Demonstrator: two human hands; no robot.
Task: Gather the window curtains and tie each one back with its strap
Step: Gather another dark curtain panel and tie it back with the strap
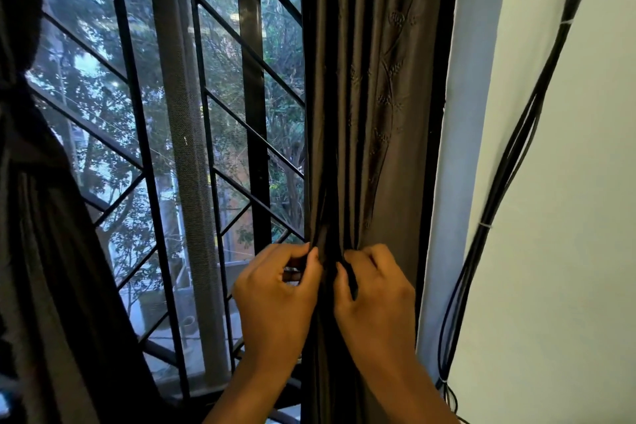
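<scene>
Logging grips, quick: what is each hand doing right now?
Left hand: pinching folds of the right curtain.
Right hand: gripping a dark strip, probably the strap.

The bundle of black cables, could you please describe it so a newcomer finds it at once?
Start at the barred window, pass the gathered brown curtain to the pale wall. The bundle of black cables runs down it, alone there, thin and glossy, cinched by small white ties.

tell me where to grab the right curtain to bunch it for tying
Grip the right curtain at the level where the left hand and right hand already pinch its folds, probably closing in from both edges. Its pleats hang straight and gather narrowest there, between the window grille and the wall, so the full width should collect easily.
</scene>
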